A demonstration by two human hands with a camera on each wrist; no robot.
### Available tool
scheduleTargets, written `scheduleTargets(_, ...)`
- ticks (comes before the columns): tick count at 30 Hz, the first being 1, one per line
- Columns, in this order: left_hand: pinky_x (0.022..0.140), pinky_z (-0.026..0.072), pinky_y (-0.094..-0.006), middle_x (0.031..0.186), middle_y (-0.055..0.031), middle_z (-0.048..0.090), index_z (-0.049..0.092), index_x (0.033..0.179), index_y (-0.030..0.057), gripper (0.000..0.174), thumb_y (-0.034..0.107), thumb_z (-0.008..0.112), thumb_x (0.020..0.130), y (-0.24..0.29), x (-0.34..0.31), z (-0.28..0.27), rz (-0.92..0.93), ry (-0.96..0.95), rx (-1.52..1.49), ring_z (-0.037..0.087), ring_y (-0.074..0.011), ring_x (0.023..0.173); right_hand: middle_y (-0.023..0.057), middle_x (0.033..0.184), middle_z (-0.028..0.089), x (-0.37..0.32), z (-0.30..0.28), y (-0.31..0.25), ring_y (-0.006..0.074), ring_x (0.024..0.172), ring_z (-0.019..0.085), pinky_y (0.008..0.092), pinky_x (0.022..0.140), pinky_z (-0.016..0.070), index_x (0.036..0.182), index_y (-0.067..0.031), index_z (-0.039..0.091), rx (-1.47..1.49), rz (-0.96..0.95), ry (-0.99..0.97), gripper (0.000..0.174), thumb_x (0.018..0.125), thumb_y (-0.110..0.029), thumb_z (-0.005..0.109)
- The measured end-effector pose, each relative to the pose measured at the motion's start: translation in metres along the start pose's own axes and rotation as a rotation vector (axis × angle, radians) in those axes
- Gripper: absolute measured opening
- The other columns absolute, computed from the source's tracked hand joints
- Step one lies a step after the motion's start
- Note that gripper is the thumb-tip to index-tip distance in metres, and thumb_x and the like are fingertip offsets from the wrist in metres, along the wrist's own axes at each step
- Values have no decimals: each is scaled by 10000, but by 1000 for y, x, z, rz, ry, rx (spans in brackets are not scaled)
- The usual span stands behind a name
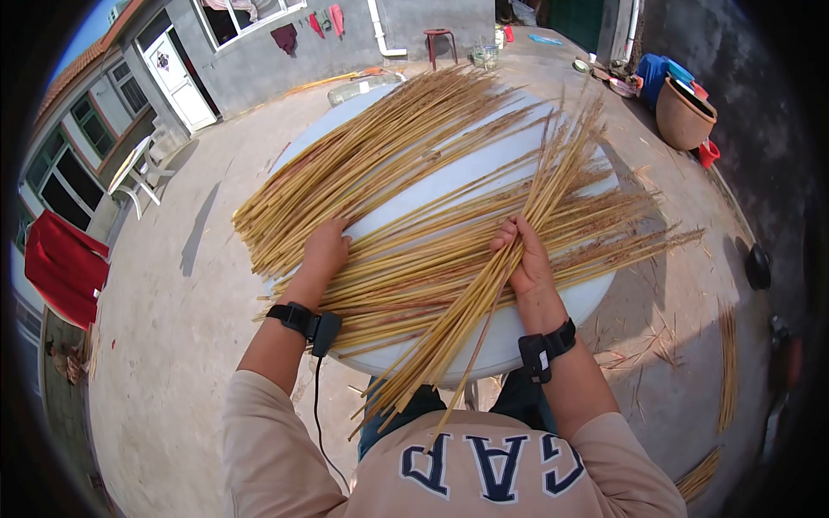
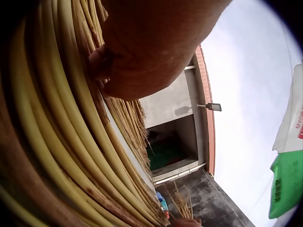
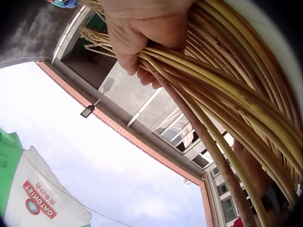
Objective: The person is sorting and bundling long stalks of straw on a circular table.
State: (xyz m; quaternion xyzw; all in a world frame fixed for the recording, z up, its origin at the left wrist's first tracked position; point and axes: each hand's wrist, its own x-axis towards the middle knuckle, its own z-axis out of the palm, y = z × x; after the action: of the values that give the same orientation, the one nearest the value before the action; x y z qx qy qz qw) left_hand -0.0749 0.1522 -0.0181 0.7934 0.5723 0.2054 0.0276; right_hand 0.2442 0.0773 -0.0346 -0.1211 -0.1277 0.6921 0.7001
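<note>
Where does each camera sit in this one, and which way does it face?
Head: worn on the head, facing down at stalks on a white table; left hand, right hand, forearms, sweatshirt show.
Left wrist: under the wrist, facing up along the stalks to sky; the left hand shows.
Right wrist: under the wrist, facing up; the right hand grips a bundle.
Shared: both wrist views catch one wall lamp.

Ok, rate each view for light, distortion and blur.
Head view: heavy fisheye bend, dark corners, hard sun, crisp shadows beside the white table. Left wrist view: the left hand and the stalks sit too close, soft; sky washed out. Right wrist view: the right hand and its bundle sharper, against bright sky.
</note>
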Motion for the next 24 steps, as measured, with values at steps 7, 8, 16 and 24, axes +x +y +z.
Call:
scheduleTargets(7,685,455,-423,847,-155,591,598,925,59,191,134,592,749,-5,7,1,-45,-43,85,566,-334,800,10,698,440,0,1,-1,115,631,453,263,606,451,832,-61,470,37,10,-22,110,877,-155,506)
scheduleTargets(8,669,458,-424,809,-153,600,599,920,67,186,134,593,746,-3,8,-1,-84,-89,79,570,-338,778,10,698,440,0,1,-1,115,631,453,263,606,451,832,-61,470,37,10,-22,110,877,-155,506)
scheduleTargets(16,619,458,-422,739,-156,609,613,858,94,155,179,620,728,-9,18,9,-77,45,169,577,-334,719,17,702,449,2,-3,0,120,631,457,263,607,455,836,-57,474,22,2,-7,108,874,-152,509)
scheduleTargets(24,619,461,-419,716,-148,609,624,757,82,117,181,633,696,-10,21,7,-96,-15,165,579,-326,706,20,701,444,2,-3,-1,124,631,458,266,604,456,829,-57,469,28,24,-5,113,871,-152,514)
